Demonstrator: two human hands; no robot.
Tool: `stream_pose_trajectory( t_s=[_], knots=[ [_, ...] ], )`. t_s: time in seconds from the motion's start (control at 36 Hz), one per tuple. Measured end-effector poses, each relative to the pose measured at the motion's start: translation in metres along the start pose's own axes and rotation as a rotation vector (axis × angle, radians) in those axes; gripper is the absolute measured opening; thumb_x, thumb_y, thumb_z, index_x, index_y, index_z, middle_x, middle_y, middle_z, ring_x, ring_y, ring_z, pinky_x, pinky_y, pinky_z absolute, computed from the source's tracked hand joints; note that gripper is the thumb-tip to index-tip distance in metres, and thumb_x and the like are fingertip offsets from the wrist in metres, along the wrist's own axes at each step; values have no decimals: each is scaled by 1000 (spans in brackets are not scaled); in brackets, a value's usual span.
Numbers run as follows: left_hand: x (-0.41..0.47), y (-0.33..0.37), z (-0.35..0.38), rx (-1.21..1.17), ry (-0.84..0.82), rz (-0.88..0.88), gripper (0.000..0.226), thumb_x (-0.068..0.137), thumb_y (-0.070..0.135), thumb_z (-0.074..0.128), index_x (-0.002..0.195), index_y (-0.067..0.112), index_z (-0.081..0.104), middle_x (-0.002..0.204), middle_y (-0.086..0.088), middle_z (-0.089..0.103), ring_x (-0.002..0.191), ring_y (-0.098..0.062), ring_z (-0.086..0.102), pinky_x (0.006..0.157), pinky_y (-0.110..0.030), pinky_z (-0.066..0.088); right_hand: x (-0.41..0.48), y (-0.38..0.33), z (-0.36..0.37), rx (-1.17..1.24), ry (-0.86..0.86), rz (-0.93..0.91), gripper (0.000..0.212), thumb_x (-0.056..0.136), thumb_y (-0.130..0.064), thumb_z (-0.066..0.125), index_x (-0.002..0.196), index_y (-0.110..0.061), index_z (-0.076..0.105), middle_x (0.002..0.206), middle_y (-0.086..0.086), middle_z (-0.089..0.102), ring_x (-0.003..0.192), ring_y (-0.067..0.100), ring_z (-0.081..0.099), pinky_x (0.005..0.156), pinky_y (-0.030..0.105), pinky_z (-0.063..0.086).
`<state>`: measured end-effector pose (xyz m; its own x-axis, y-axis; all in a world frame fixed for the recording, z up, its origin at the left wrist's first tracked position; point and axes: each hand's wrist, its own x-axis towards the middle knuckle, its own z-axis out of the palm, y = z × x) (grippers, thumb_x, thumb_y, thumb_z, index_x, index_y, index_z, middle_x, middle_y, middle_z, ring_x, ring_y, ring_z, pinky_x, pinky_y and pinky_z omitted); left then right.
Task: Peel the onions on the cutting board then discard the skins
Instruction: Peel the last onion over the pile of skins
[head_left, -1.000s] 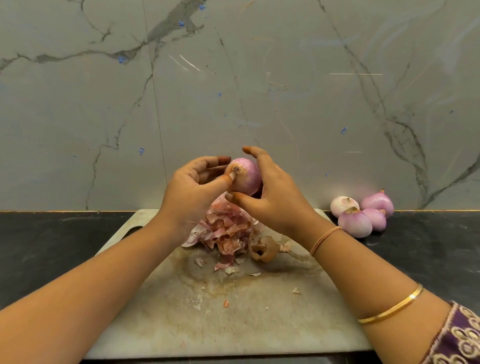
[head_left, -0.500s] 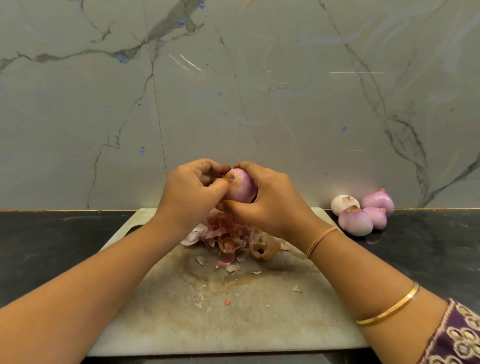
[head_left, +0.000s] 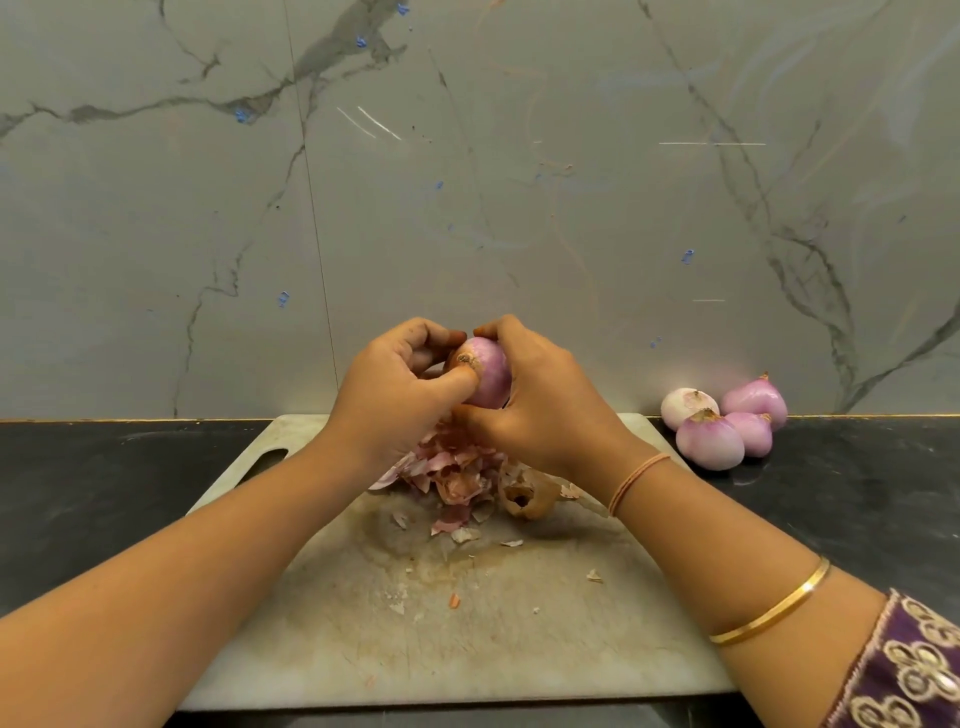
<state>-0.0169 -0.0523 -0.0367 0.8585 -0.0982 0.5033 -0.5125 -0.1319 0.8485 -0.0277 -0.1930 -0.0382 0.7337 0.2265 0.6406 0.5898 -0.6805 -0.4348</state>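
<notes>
Hands: right hand cups onion steady; left hand pinches at its root end
Skins: heaped on board beneath, catching scraps

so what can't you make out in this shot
Head view only:
- Far side of the onion: covered by the left hand and right hand, so leftover skin there cannot be judged.
- Back of the skin pile: hidden under both hands.
- Rear onions at right: partly overlapped by the front one.
- Cutting board right edge: mostly behind the right forearm.
</notes>
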Motion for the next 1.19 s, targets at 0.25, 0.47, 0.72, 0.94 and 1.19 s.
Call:
stream_pose_trajectory(
  t_s=[0.25,0.47,0.72,0.94,1.19],
  knots=[
    [-1,-1,-2,116,11,68,21,80,7,66,84,27,64,66,16,70,63,4,63,62,-11,48,-2,-3,0,0,-23,-3,44,82,-28,73,118,-11,54,106,4,66,91,20,62,77,39,54],
    [-1,-1,-3,193,23,117,24,80,7,65,82,30,63,73,13,71,67,3,64,68,-15,52,-2,-3,0,15,-13,-19,44,83,-29,72,119,-11,54,107,3,66,91,18,62,76,32,54],
    [3,1,-13,15,-57,24,39,89,-9,45,87,22,69,77,10,72,75,-5,69,62,-19,56,-1,4,-4,143,-38,48,56,76,-36,80,122,-17,53,106,-6,60,93,9,60,77,12,51],
    [2,-1,-8,1,-41,61,19,85,16,69,100,23,62,101,2,71,92,-9,69,76,-24,57,1,5,-4,247,19,112,47,76,-30,81,113,-20,55,97,-10,61,87,6,61,72,10,51],
    [-1,1,-4,228,105,255,18,83,7,70,81,24,65,86,13,69,78,3,68,68,-12,53,1,4,-1,259,40,110,45,77,-34,79,112,-19,53,101,-6,62,88,7,62,71,14,54]
  ],
)
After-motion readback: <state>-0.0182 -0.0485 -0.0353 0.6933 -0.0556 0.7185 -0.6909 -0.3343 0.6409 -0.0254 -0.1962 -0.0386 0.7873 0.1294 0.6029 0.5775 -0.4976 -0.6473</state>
